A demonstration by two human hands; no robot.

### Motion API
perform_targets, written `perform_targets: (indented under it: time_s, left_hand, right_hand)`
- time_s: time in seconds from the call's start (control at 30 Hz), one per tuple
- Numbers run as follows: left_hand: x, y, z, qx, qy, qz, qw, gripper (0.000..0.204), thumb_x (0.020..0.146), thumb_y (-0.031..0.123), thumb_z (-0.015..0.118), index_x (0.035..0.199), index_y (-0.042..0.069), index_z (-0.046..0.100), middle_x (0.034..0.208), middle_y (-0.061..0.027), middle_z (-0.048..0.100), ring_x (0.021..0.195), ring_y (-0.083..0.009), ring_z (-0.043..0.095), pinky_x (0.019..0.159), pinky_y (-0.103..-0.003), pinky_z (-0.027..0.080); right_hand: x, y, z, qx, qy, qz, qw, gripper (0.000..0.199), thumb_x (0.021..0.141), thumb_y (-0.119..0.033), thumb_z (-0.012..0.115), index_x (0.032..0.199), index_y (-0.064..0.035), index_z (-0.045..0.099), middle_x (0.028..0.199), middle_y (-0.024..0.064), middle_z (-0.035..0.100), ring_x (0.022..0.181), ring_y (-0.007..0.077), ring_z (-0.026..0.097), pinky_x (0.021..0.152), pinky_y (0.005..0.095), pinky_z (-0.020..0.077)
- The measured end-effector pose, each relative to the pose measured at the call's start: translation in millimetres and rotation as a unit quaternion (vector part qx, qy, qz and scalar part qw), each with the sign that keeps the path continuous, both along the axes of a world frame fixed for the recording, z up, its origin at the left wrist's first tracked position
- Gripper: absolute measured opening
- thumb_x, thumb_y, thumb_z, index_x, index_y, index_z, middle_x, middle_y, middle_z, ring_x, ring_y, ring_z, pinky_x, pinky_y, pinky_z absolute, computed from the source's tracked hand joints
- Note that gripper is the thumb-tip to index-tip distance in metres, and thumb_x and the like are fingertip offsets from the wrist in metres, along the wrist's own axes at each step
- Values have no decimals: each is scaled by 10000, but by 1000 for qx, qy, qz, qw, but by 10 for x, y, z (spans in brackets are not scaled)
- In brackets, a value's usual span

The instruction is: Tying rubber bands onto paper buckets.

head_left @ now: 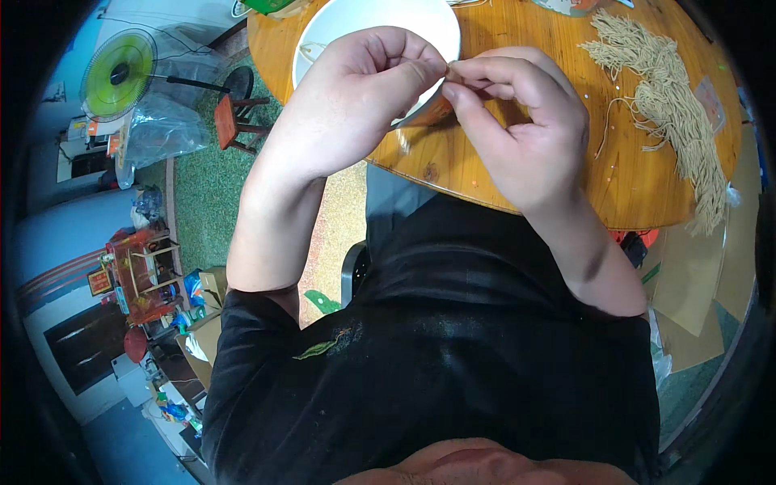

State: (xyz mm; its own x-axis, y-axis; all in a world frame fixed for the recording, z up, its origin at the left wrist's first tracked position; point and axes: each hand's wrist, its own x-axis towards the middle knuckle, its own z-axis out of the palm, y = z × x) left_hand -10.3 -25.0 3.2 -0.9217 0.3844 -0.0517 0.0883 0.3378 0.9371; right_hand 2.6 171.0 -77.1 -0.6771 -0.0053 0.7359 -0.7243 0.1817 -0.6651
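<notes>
- Black shirt (453, 347) filled the bottom of the head view, nearest the lens; a small green leaf-like scrap (317, 349) clung to it.
- Left hand (356, 97) and right hand (517, 121) met above the near edge of the round wooden surface (614, 178), raised close to the eyes, probably for fine work.
- Both grips were pinched on one small orange piece (436, 111): left thumb and forefinger at its top, right fingertips against them on the same spot.
- Piece hung just over the rim of a white bowl (388, 20); whether it touched the bowl was unclear.
- Bundle of tan string (675, 105) lay well to the right on the surface, within reach but untouched.
- Green fan (119, 73) and a small red stool (230, 121) stood on the floor to the left.
</notes>
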Motion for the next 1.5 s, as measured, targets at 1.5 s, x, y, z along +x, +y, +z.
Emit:
perform_targets:
  time_s: [1.5]
  left_hand:
    - [66,146,75,-183,172,90,964,176,1050,61,677,1217,6,664,968,-64,686,867,-127,671,772,-258,530]
  right_hand:
    - [82,73,-8,-134,-204,210,947,127,1039,23,692,1165,36,698,1041,100,786,927,148,775,850,278,649]
